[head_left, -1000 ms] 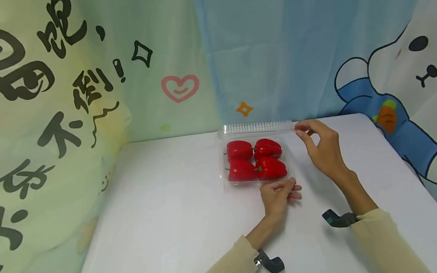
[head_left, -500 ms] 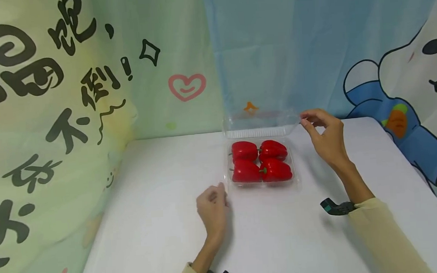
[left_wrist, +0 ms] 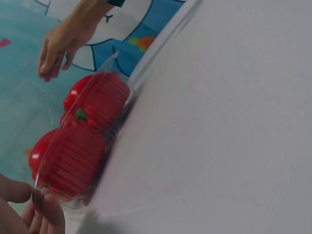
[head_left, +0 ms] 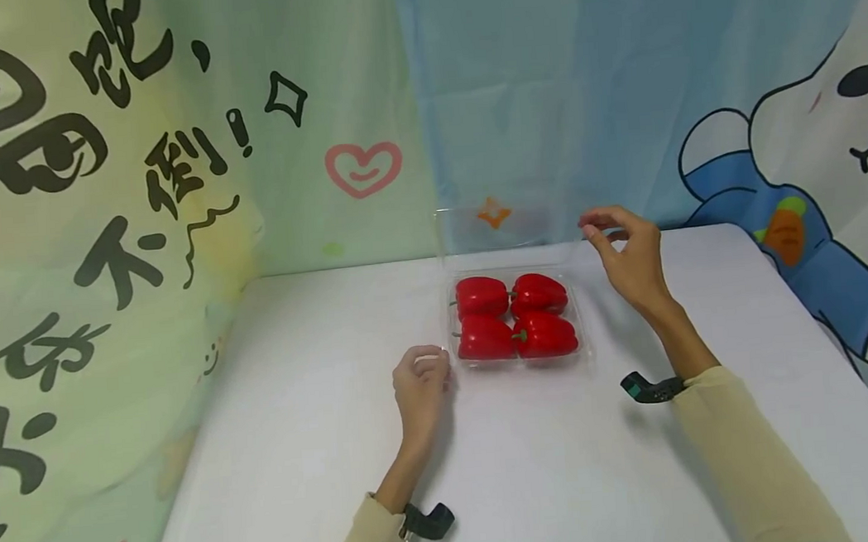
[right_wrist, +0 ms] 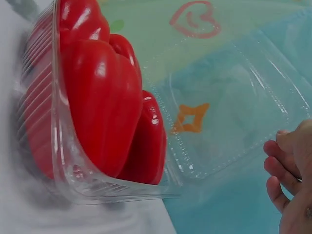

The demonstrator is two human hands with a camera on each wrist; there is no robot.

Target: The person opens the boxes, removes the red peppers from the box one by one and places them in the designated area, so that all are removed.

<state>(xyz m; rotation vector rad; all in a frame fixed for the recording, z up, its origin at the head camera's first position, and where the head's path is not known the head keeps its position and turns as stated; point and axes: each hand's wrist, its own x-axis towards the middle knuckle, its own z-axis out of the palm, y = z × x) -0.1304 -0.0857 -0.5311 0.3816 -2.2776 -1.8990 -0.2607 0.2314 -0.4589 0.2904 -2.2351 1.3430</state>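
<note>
Several red bell peppers (head_left: 545, 335) lie in a clear plastic clamshell box (head_left: 514, 363) near the table's back edge. Its hinged lid (right_wrist: 229, 97) is raised and stands up behind the peppers, hard to see against the curtain. My left hand (head_left: 421, 385) is at the box's front left corner; in the left wrist view its thumb and finger pinch the clear rim (left_wrist: 46, 158). At the lid's right edge is my right hand (head_left: 633, 259), thumb and fingertips pinching that edge in the right wrist view. Green stems show on some peppers.
The box stands on a white table (head_left: 325, 443). Right behind the table hangs a printed curtain (head_left: 526, 75), with a cartoon figure (head_left: 845, 155) at the right. Each wrist wears a dark camera mount (head_left: 653, 388).
The lid has swung up from lying back to standing higher, with my right hand at its edge. My left hand has moved from the front right corner to the front left corner.
</note>
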